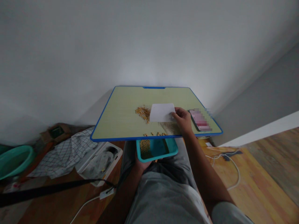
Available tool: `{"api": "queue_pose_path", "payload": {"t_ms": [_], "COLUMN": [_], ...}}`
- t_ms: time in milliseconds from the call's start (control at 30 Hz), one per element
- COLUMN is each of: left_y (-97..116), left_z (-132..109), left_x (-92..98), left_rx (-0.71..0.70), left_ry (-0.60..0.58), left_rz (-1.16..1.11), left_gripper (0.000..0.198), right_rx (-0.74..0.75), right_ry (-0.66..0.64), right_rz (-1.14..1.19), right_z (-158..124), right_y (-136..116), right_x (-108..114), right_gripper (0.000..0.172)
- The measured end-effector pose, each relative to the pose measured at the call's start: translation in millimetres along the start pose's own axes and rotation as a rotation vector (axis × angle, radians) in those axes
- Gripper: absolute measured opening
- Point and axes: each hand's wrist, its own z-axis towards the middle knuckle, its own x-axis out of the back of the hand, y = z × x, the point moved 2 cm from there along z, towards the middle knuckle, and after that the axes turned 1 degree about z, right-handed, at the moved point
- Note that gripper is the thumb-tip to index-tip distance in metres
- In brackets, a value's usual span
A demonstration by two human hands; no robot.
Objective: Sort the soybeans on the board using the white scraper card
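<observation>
My right hand pinches the right edge of a white card above the table. Against the card's left edge lies a pile of soybeans, partly covered by it. A patch of fine brownish grains spreads below the card, and a few more beans sit along the near edge. My left hand is closed around the underside of a teal plastic basin, its fingers mostly hidden. The basin sits just below the table edge over my lap, with soybeans gathered in its left side.
The pale green folding table has a blue rim and stands against the wall. A phone lies at its right. On the floor are a white box, a checked cloth, a green basin and white cables.
</observation>
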Motion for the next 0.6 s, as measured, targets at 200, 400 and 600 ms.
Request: {"api": "queue_pose_path", "payload": {"t_ms": [200, 400, 600], "left_y": [0, 1, 0], "left_z": [0, 0, 0], "left_x": [1.4, 13.4, 12.2], "left_rx": [-0.014, -0.042, -0.026], "left_ry": [0.034, 0.097, 0.089], "left_rz": [0.016, 0.017, 0.006], "left_gripper": [0.055, 0.054, 0.056], "right_rx": [-0.021, 0.025, 0.013], "right_ry": [-0.059, 0.02, -0.07], "right_rz": [0.038, 0.002, 0.026], "right_z": [-1, 3, 2], "right_y": [0, 7, 8], "right_x": [-3, 3, -1], "right_gripper": [0.03, 0.033, 0.033]}}
